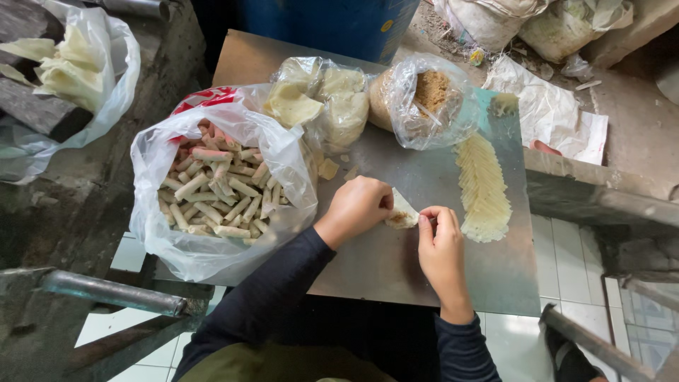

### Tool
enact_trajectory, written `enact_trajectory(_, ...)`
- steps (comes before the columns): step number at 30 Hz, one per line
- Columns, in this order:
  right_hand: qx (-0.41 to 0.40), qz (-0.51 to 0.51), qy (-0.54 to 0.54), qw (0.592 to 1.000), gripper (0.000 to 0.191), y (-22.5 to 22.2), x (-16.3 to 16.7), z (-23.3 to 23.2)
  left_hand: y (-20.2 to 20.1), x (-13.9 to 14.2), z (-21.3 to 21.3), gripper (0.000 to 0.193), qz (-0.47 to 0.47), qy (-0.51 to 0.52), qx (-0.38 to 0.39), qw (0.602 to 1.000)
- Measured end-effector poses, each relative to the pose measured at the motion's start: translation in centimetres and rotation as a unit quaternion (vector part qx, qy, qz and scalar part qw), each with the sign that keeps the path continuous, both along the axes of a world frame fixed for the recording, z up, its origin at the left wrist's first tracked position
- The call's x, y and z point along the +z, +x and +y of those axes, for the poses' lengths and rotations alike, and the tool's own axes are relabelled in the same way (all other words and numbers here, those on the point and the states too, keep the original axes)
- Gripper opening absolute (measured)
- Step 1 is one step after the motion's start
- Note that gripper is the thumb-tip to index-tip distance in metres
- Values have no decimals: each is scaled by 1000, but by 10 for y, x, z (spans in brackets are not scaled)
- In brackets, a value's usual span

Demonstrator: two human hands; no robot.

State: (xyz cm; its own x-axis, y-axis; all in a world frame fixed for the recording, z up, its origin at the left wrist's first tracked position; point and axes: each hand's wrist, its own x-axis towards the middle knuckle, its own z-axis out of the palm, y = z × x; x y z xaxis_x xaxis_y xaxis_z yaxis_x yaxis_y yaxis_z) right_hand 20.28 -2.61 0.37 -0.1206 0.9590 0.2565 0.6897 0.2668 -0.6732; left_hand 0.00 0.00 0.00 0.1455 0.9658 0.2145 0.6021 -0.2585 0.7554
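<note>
One camera on my head, looking down.
It faces steeply down and forward over my hands [399, 226] at close range, taking in the metal surface [396, 262] and the floor around it.

Wrapper [402, 212] half hidden under left-hand fingers [378, 201], its filling barely visible

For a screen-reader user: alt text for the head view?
Two bare hands, left hand and right hand, fold a pale triangular pastry wrapper on a grey metal tabletop, beside a clear plastic bag of rolled pastries.
</note>
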Motion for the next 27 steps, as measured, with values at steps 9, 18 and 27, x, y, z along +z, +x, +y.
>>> enact_trajectory(9, 97, 90, 82, 988, 31, -18, 15, -1, 7, 7, 1, 5, 8, 31, 4, 999)
enact_trajectory(18, 60, 50, 76, 994, 34, -14, 8, -1, 9, 0, 1, 16, 35, 37, -23, 998)
enact_trajectory(27, 47, -6, 133, 990, 28, -1, -3, -2, 29, -20, 5, 23, 85, 91, -41, 991)
